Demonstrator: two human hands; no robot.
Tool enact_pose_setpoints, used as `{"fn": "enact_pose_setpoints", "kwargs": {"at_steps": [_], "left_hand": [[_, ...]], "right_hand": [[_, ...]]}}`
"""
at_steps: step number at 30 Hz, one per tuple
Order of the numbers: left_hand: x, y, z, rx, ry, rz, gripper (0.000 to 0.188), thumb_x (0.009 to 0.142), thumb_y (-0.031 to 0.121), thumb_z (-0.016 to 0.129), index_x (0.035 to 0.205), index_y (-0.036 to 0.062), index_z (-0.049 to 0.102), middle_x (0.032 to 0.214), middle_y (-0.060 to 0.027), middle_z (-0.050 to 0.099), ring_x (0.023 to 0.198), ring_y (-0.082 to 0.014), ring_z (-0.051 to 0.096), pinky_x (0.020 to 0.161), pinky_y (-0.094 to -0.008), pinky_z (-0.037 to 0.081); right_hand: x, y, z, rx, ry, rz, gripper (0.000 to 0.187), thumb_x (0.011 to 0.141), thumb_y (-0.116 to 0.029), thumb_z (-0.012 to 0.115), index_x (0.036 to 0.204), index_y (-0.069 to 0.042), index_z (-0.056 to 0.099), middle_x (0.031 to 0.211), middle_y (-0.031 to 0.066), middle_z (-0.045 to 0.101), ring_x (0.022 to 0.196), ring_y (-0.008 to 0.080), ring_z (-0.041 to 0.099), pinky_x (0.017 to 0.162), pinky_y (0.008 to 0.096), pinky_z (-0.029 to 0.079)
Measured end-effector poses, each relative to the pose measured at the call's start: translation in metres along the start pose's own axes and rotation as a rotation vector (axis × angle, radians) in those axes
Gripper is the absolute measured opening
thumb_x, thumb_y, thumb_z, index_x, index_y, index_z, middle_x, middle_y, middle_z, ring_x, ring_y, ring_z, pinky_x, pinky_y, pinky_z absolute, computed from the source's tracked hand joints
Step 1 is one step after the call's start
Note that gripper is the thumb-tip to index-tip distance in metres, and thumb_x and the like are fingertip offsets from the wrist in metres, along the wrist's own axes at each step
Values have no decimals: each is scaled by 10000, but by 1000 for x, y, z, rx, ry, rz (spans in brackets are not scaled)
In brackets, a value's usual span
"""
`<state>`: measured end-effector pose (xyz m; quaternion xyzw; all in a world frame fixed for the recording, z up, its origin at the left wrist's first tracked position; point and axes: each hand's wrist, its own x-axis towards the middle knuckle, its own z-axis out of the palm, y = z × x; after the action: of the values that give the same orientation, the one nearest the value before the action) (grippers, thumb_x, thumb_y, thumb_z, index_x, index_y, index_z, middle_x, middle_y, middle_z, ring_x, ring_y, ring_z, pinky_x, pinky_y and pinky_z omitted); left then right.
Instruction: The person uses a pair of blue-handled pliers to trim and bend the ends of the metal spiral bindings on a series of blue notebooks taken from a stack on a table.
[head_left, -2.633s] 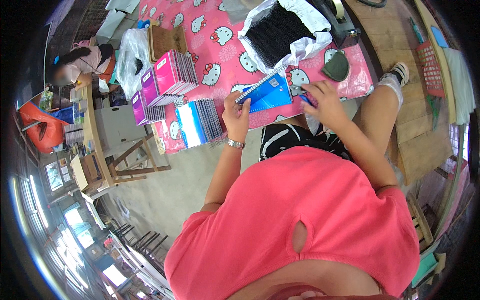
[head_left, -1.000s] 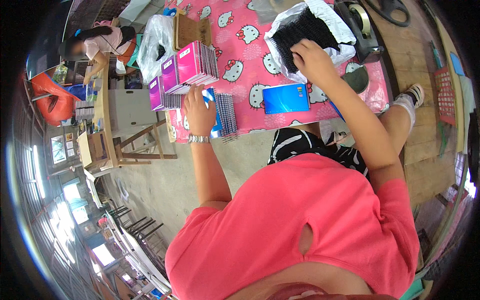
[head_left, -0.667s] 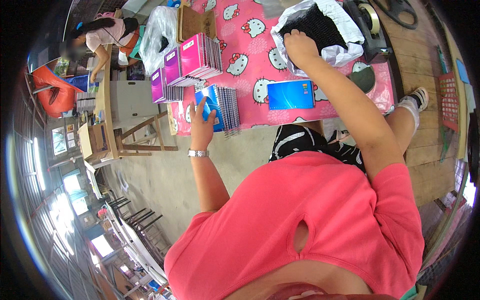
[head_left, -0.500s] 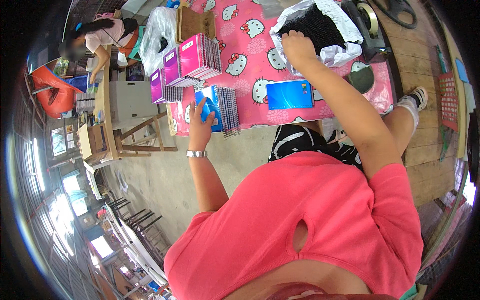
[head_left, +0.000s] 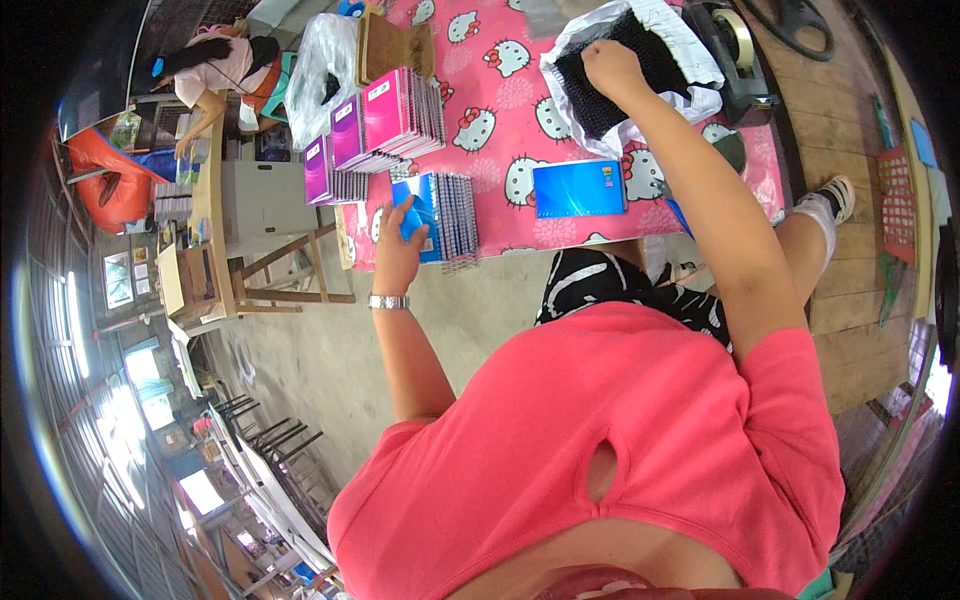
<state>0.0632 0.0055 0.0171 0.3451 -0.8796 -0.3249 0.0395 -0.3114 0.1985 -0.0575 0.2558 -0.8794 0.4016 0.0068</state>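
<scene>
Curled fingers of the right hand (head_left: pixel 612 72) sit at the black coils (head_left: pixel 650 58) in white wrapping (head_left: pixel 706 62); whether they pinch one, I cannot tell. Released and loosely spread, the left hand (head_left: pixel 399 245) rests on the blue notebook stack (head_left: pixel 455 215). Between them a single blue notebook (head_left: pixel 575 190) lies flat on the pink table (head_left: pixel 505 228), long axis left to right, holes toward the person. Right forearm (head_left: pixel 722 215) crosses beside it, partly hiding a green pouch (head_left: pixel 734 151); pink notebooks (head_left: pixel 395 112) stand beyond the left hand
</scene>
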Motion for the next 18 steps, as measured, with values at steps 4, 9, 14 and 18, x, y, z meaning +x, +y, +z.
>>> {"fn": "enact_pose_setpoints", "kwargs": {"at_steps": [4,9,14,18], "left_hand": [[-10,0,4,226,189,64,516,846,93,674,1342,120,531,1475,-279,342,1364,-409,358,1079,-478,352],[-3,91,84,112,277,597,333,807,122,703,1130,90,632,1232,-161,576,1183,-361,507,989,-469,406],[-9,107,175,301,-75,842,277,757,132,691,1020,74,630,1136,-101,608,1062,-293,570,897,-427,459],[-8,105,183,385,-61,924,246,750,95,656,994,73,626,1102,-89,619,999,-273,595,821,-410,491]], "right_hand": [[-16,-34,-41,734,-246,352,416,940,-368,508,1078,6,630,748,102,641,631,232,596,640,368,490],[-62,-52,-81,651,-327,169,331,993,-321,495,1175,-81,632,747,-23,524,566,47,441,489,215,362],[-114,-41,-99,558,-260,5,288,910,-156,592,1161,-19,632,967,138,683,795,187,634,745,316,499],[-156,-12,-115,478,-304,86,289,917,-160,587,1170,-30,637,989,147,681,838,212,645,780,332,495]]}}
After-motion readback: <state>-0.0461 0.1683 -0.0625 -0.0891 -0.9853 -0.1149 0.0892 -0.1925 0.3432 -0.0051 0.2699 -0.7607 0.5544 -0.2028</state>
